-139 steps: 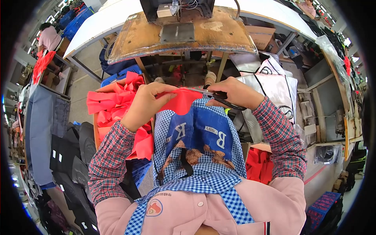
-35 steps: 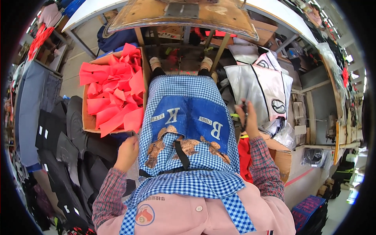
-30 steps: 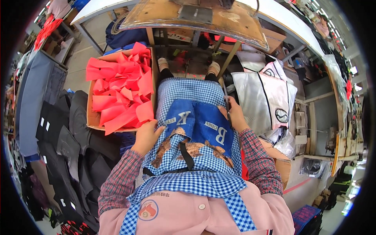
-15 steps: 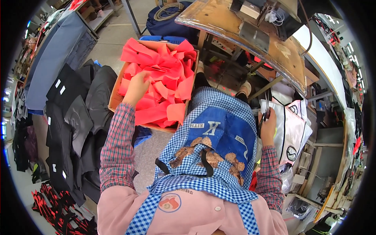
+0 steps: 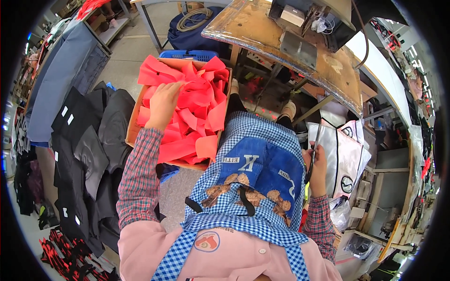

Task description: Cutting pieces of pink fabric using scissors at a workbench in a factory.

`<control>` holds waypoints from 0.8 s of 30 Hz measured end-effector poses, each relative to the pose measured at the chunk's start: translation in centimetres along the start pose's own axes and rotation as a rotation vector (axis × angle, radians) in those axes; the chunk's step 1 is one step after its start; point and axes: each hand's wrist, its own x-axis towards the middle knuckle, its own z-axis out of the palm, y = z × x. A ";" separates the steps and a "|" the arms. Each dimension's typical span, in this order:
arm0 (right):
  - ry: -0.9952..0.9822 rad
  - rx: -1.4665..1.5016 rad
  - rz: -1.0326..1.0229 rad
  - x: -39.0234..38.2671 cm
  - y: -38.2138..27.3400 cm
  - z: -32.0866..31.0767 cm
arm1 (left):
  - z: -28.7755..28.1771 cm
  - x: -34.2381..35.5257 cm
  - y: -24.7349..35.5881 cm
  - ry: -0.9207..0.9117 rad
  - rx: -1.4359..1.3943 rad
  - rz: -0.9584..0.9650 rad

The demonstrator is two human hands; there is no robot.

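My left hand [image 5: 163,100] reaches into the cardboard box [image 5: 132,124] of red fabric pieces [image 5: 207,115], its fingers closed on a piece near the top. My right hand [image 5: 318,166] is closed on black-handled scissors [image 5: 311,167], held upright beside the right side of my blue checked apron [image 5: 265,129], blades upward. The box stands left of my lap, overflowing with red pieces.
A wooden worktable [image 5: 234,23] with a machine [image 5: 321,18] is ahead. Dark cut pieces [image 5: 75,173] lie at left by a grey-covered stack [image 5: 63,79]. A blue basket [image 5: 185,54] sits behind the box, a coiled hose [image 5: 192,18] farther back. White bags [image 5: 344,154] are at right.
Earlier both hands held a red piece and scissors above my lap. Since then my left hand has moved up into the box; my right, with scissors, moved down and right. The view has swung left.
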 end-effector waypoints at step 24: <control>-0.283 0.426 -0.336 -2.6 -6.8 9.6 | -0.4 -4.3 22.4 -0.385 -1.236 -0.361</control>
